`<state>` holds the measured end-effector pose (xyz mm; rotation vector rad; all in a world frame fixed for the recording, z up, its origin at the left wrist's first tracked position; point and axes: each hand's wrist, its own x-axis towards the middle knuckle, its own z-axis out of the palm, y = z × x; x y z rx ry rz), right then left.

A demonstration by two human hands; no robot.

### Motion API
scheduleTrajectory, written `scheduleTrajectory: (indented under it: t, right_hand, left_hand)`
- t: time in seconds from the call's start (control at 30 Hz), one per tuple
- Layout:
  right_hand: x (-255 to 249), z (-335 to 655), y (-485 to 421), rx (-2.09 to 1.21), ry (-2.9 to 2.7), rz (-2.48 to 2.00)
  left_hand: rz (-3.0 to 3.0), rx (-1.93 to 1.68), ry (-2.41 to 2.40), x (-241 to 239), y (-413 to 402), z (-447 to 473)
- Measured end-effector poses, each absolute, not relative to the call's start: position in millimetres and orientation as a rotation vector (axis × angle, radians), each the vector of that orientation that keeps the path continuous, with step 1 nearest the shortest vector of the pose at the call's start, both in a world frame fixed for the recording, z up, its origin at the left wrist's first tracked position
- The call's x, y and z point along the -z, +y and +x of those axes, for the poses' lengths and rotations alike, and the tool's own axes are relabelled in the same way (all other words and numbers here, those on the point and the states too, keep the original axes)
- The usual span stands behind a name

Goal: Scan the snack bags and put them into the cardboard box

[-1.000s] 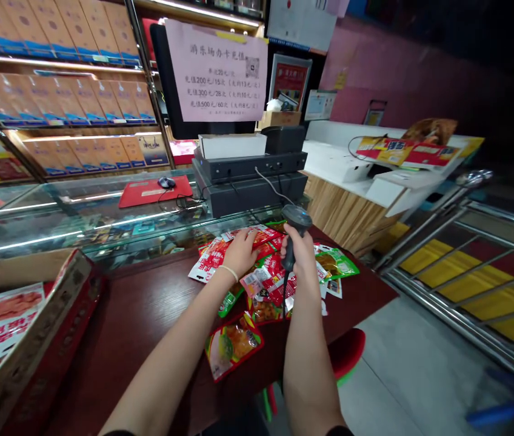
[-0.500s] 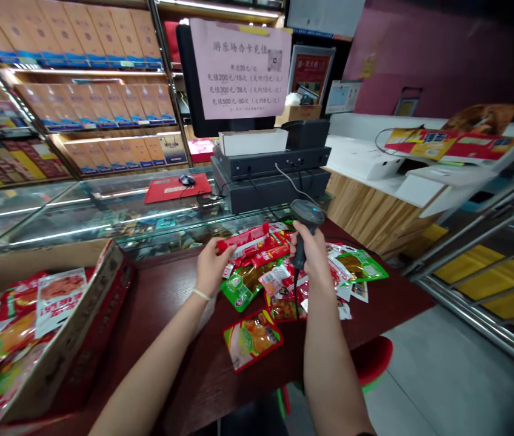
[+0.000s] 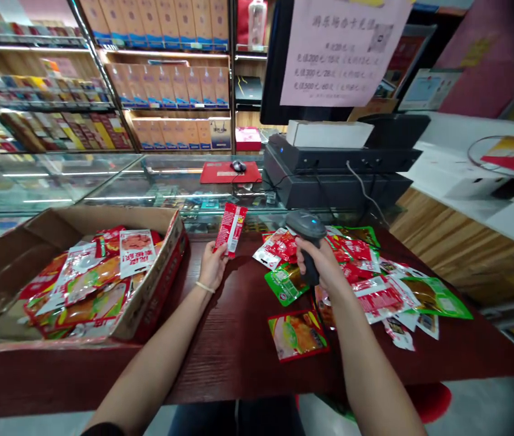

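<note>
left hand (image 3: 213, 267) pinching red packet (image 3: 230, 227) near table's (image 3: 225, 345) far edge, packet height unclear, right hand (image 3: 325, 265) gripping scanner (image 3: 306, 226) by pile (image 3: 379, 297) toward right edge, open strip between carton (image 3: 162, 293) and pile

My left forearm (image 3: 161, 357) reached up and inward from the lower left, bare, the left wrist (image 3: 200, 297) nearly straight, and my left hand (image 3: 213, 267) pinched with its thumb against its fingers. My right forearm (image 3: 366, 351) slanted up and inward from the lower right, also bare. My right hand (image 3: 323, 261) was curled in a fuller grip, well apart from the left and at about its level.
</note>
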<state>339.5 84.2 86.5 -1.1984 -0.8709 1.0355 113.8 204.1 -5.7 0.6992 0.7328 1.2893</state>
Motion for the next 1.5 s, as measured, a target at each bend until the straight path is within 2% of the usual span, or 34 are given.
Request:
scheduleTrajectory:
  t: [0.23,0.5,0.93,1.23,1.5]
  right_hand:
    - [-72.1,313.0,92.8,-1.127,-0.923,-1.280]
    - [-65.7,313.4,93.7,-1.124,-0.904,-1.311]
    - [-70.7,311.9,91.6,-1.151,-0.931,-1.331]
    - [-73.0,304.2,88.8,-1.375,-1.082,-1.436]
    - [-81.2,304.2,84.6,-1.358,-1.102,-1.418]
  left_hand:
    - [0.594,-1.119,0.521,-2.5,199.2,108.6]
    - [0.566,-1.045,0.522,-6.6,189.2,113.4]
    - [0.940,-1.368,1.033,13.1,192.7,118.6]
    - [0.628,-1.488,0.910,5.1,200.8,116.3]
    - [0.626,-1.485,0.889,7.1,201.2,115.2]
